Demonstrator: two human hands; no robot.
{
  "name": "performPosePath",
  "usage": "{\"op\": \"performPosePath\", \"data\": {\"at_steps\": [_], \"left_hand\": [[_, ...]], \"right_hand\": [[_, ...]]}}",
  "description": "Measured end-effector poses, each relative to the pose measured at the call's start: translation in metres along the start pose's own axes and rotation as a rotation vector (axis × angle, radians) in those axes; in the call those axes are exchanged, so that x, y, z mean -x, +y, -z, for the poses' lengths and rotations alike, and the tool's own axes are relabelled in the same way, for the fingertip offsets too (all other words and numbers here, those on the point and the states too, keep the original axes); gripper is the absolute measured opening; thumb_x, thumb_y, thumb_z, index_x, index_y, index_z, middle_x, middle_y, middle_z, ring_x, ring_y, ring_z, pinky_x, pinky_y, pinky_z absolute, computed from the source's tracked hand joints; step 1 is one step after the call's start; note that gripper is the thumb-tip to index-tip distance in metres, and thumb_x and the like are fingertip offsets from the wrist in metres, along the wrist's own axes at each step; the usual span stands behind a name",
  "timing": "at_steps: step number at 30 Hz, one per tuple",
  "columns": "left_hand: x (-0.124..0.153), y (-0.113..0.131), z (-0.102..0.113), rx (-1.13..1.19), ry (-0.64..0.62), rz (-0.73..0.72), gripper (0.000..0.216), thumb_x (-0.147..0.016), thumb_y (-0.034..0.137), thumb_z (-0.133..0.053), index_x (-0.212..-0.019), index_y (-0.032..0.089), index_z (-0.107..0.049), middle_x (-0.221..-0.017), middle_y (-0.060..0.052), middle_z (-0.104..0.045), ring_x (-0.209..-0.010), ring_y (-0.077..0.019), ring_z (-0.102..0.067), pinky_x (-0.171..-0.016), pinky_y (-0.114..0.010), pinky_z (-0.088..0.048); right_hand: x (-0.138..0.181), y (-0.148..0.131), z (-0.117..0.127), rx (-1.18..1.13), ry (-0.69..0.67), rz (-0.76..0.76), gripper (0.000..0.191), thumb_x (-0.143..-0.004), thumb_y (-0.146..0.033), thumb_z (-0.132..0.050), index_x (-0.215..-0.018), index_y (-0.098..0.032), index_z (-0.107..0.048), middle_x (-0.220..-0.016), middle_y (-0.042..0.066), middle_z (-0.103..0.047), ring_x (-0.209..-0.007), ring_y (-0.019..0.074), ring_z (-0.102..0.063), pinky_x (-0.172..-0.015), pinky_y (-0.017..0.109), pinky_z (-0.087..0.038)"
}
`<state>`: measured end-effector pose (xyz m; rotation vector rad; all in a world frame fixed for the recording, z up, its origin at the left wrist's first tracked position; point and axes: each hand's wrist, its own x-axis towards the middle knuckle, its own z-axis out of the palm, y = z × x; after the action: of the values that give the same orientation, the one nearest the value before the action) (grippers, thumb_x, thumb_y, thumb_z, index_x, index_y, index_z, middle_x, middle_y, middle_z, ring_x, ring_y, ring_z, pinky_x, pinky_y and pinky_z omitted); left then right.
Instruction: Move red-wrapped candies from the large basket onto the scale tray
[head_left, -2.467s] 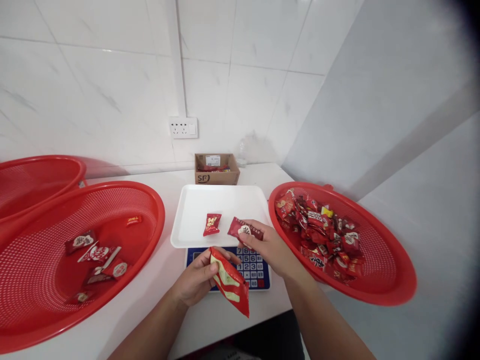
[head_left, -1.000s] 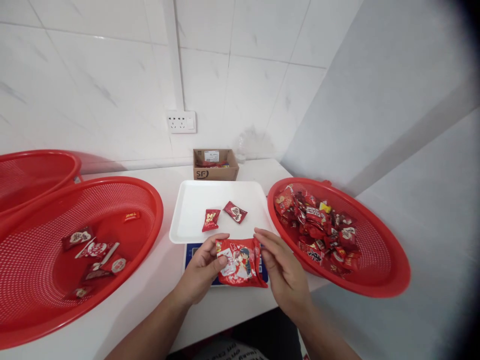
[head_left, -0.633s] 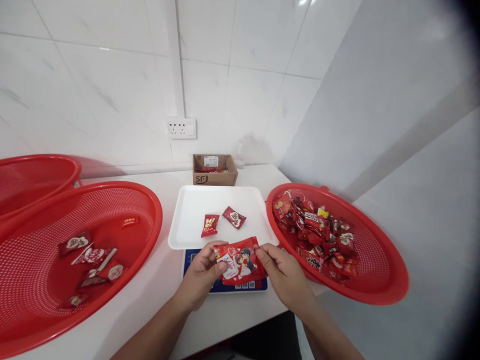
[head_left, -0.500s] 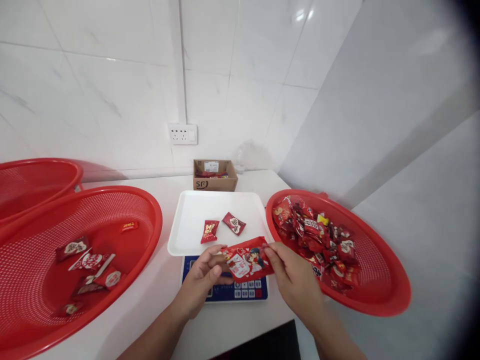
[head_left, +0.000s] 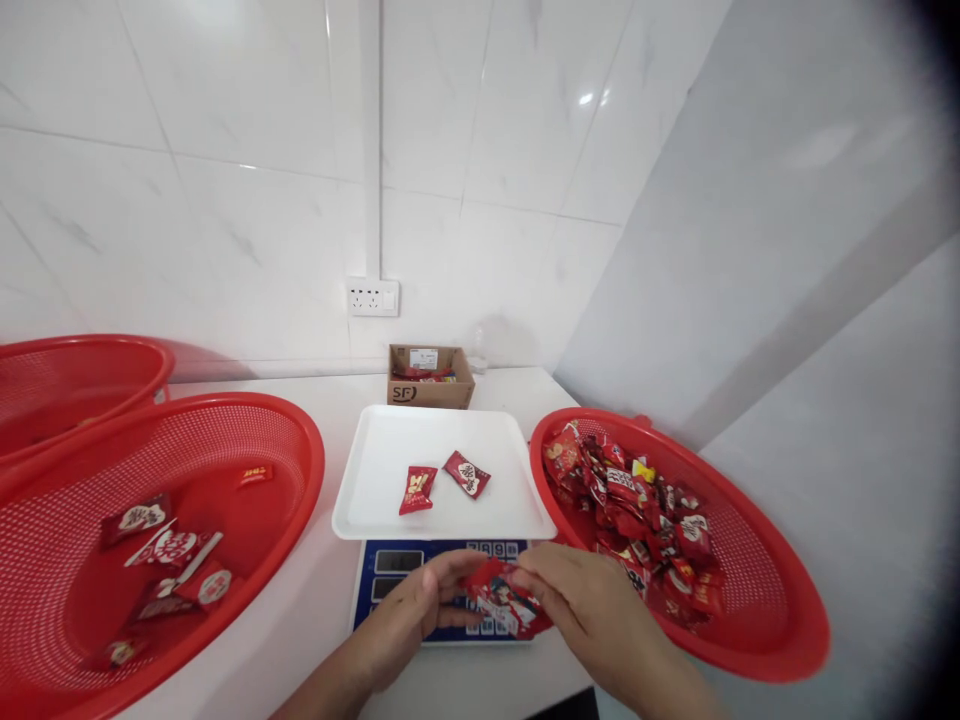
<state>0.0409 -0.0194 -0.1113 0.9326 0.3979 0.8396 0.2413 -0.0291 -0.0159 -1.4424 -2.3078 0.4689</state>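
Between my two hands is a red printed snack packet (head_left: 504, 598), crumpled and tilted above the keypad of a blue digital scale (head_left: 367, 590). My left hand (head_left: 409, 615) is closed on its left end, thumb on top. My right hand (head_left: 589, 605) grips the right end and covers part of it. On the scale's white tray (head_left: 375, 450), just beyond my hands, lie a red wrapped sweet (head_left: 418, 490) and a dark red wrapped sweet (head_left: 466, 474).
At right a red basket (head_left: 780, 560) holds a heap of wrapped sweets. Another red basket (head_left: 300, 470) at left has several packets inside, with a further red basket (head_left: 150, 355) behind it. A cardboard box (head_left: 431, 392) stands against the tiled wall.
The snack packet, laid out flat before, is now bunched and tilted as my hands move lower and closer together. The view has tipped up slightly.
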Motion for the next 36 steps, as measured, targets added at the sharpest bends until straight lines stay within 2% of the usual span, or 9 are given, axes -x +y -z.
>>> {"op": "performPosePath", "data": {"at_steps": [4, 8, 12, 15, 17, 25, 29, 32, 36], "left_hand": [[0.004, 0.01, -0.005, -0.102, -0.065, 0.06, 0.055, -0.069, 0.056, -0.072, -0.111, 0.02, -0.068, -0.104, -0.009, -0.069, -0.091, -0.0234, -0.062, -0.081, -0.032, -0.045], [0.004, 0.007, -0.007, -0.102, -0.056, 0.086, 0.043, -0.075, 0.053, -0.069, -0.083, 0.012, -0.075, -0.071, -0.005, -0.067, -0.063, -0.0131, -0.056, -0.062, -0.022, -0.041], [0.003, -0.001, -0.008, 0.04, 0.05, 0.07, 0.043, -0.073, 0.055, -0.07, -0.091, 0.016, -0.073, -0.068, -0.003, -0.067, -0.058, -0.0103, -0.056, -0.057, -0.019, -0.043], [0.004, -0.001, -0.009, 0.218, 0.128, 0.077, 0.04, -0.071, 0.051, -0.074, -0.092, 0.018, -0.073, -0.067, -0.002, -0.067, -0.056, -0.0083, -0.059, -0.055, -0.015, -0.044], [0.006, 0.0, -0.009, 0.257, 0.092, 0.112, 0.037, -0.069, 0.048, -0.076, -0.085, 0.015, -0.073, -0.065, -0.003, -0.067, -0.056, -0.0079, -0.06, -0.054, -0.014, -0.045], [0.009, 0.002, -0.001, 0.167, -0.131, 0.243, 0.054, -0.06, 0.05, -0.081, -0.096, 0.012, -0.069, -0.068, -0.008, -0.071, -0.058, -0.0178, -0.069, -0.046, -0.018, -0.052], [0.003, 0.012, -0.007, 0.13, 0.088, 0.207, 0.034, -0.063, 0.034, -0.084, -0.087, 0.015, -0.07, -0.067, -0.003, -0.07, -0.059, -0.0121, -0.067, -0.052, -0.017, -0.054], [0.001, 0.017, -0.012, 0.081, 0.228, 0.199, 0.028, -0.061, 0.03, -0.086, -0.08, 0.015, -0.07, -0.067, -0.001, -0.069, -0.062, -0.0114, -0.066, -0.056, -0.017, -0.054], [0.003, 0.018, -0.012, 0.092, 0.223, 0.296, 0.041, -0.053, 0.03, -0.09, -0.087, 0.018, -0.071, -0.08, -0.003, -0.072, -0.072, -0.0146, -0.068, -0.062, -0.021, -0.055]], "right_hand": [[0.002, -0.014, -0.001, -0.105, -0.108, 0.064, 0.036, -0.096, -0.035, -0.037, -0.069, -0.022, -0.058, -0.065, 0.001, -0.063, -0.059, 0.0148, -0.055, -0.055, 0.025, -0.037], [0.003, -0.014, -0.009, -0.318, -0.099, -0.072, 0.038, -0.094, -0.043, -0.042, -0.069, -0.021, -0.061, -0.065, 0.001, -0.063, -0.061, 0.0151, -0.055, -0.056, 0.025, -0.039], [0.007, -0.005, -0.021, -0.814, -0.042, -0.107, 0.059, -0.076, -0.069, -0.056, -0.112, -0.023, -0.064, -0.095, 0.007, -0.066, -0.086, 0.0215, -0.062, -0.075, 0.031, -0.049], [0.009, -0.004, -0.03, -1.058, -0.164, -0.012, 0.088, -0.06, -0.07, -0.069, -0.135, -0.028, -0.048, -0.127, 0.01, -0.056, -0.115, 0.0276, -0.054, -0.098, 0.039, -0.041], [0.008, -0.008, -0.035, -1.092, -0.267, 0.003, 0.089, -0.058, -0.064, -0.075, -0.135, -0.029, -0.048, -0.127, 0.008, -0.056, -0.118, 0.0277, -0.052, -0.103, 0.04, -0.037], [-0.002, -0.013, -0.046, -1.094, -0.105, -0.069, 0.046, -0.076, -0.053, -0.068, -0.108, -0.019, -0.067, -0.1, 0.006, -0.066, -0.093, 0.0204, -0.061, -0.089, 0.035, -0.045], [0.001, -0.014, -0.04, -1.059, -0.05, -0.104, 0.044, -0.078, -0.05, -0.066, -0.109, -0.018, -0.065, -0.095, 0.004, -0.066, -0.084, 0.0174, -0.06, -0.082, 0.032, -0.048], [0.002, -0.016, -0.035, -0.905, 0.044, -0.134, 0.025, -0.08, -0.034, -0.068, -0.098, -0.018, -0.069, -0.092, 0.003, -0.067, -0.084, 0.0168, -0.06, -0.08, 0.03, -0.047], [-0.007, -0.011, -0.033, -0.893, 0.188, -0.203, 0.013, -0.08, -0.025, -0.063, -0.087, -0.018, -0.071, -0.083, 0.002, -0.07, -0.081, 0.0184, -0.063, -0.075, 0.03, -0.049]]}}
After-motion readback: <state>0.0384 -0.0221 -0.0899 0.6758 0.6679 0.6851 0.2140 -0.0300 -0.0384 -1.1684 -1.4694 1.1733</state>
